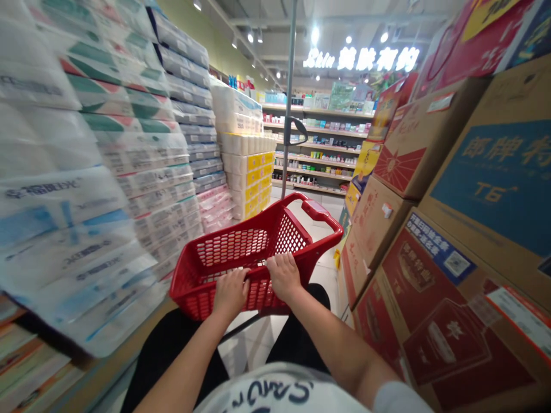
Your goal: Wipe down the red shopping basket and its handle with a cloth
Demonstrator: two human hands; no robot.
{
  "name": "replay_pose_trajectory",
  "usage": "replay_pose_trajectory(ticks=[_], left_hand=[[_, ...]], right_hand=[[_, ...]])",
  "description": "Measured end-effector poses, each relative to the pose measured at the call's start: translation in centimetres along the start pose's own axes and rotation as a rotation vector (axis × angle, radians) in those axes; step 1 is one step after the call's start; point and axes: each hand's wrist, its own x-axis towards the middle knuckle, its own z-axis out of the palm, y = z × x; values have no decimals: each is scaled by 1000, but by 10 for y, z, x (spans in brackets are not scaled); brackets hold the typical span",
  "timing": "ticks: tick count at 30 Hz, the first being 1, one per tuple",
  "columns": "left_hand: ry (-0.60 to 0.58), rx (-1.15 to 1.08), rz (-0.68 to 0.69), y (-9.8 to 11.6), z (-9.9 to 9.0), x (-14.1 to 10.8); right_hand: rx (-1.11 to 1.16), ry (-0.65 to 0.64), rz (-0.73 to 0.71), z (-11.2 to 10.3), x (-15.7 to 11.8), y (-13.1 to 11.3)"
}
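Observation:
A red plastic shopping cart point(241, 244) with perforated walls stands right in front of my body, turned so its long side faces me. No goods show inside its basket. My left hand point(231, 291) is closed over the near rim, about midway along. Just right of it, my right hand point(284, 275) grips the same rim, with its fingers curled over the top edge. The cart's handle point(321, 212) sticks out at the upper right, and neither hand touches it.
Tall stacks of packaged tissue paper point(142, 120) line the left side. Cardboard boxes point(430, 229) are piled close on the right. A metal pole point(289, 92) rises beyond the cart. Shelves of small goods point(318, 146) stand at the back, past the tiled floor.

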Motion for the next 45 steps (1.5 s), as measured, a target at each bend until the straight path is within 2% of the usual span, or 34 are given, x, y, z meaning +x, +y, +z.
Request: replay_pose_trajectory(ticks=[4,9,11,14,16,21,27,32,38,41,45], left_hand=[[-7,-34,-13,0,0,-2],[-1,-51,-8,-1,-1,-3],[1,-52,-10,-1,0,-3],[4,-47,2,-4,2,-2],[5,-39,26,-5,3,-1],[9,-21,25,-5,4,2],[-2,-15,28,-6,5,4],[35,-3,43,-5,6,2],[76,-5,61,4,7,-1],[72,-11,81,4,6,0],[48,-9,107,5,5,3]], right_hand=[[17,-87,52,1,13,0],[37,1,20,1,4,-3],[50,-19,12,-1,4,-3],[46,-100,94,-4,11,-3],[36,-94,110,-4,12,-3],[-6,-31,-1,-4,3,0],[-19,-146,87,-3,17,0],[-49,-64,7,-3,9,-1],[6,-216,186,-6,28,1],[-4,-162,141,-7,19,-1],[-29,-16,-16,-10,-11,4]])
